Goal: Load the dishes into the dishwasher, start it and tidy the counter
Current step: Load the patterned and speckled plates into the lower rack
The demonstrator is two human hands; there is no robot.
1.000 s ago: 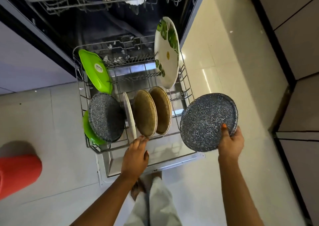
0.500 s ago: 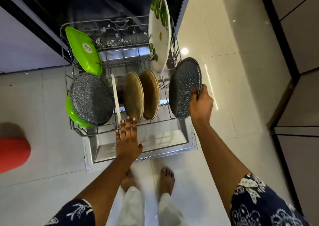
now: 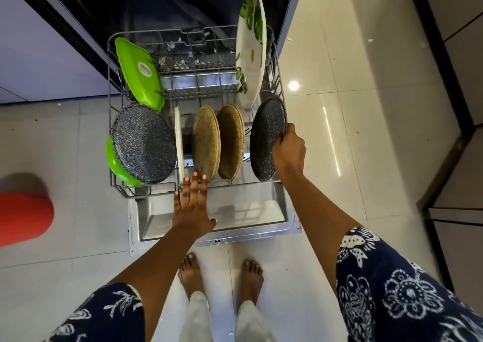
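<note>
Qty: 2x speckled plates point(image 3: 143, 143) point(image 3: 264, 143), 2x tan plates point(image 3: 206, 143) point(image 3: 231, 140), 2x green dishes point(image 3: 138, 72) point(image 3: 112, 158), 1x leaf plate point(image 3: 251, 54), 1x white plate point(image 3: 178, 137), 1x rack point(image 3: 167, 30).

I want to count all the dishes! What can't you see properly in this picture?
Head view:
1. The round green bowl is mostly hidden behind the left grey speckled round plate.
2. The thin white plate stands edge-on, so its face is unseen.
3. The red rounded object is cut off by the left edge.
4. The dishwasher's inside is too dark to make out.
</note>
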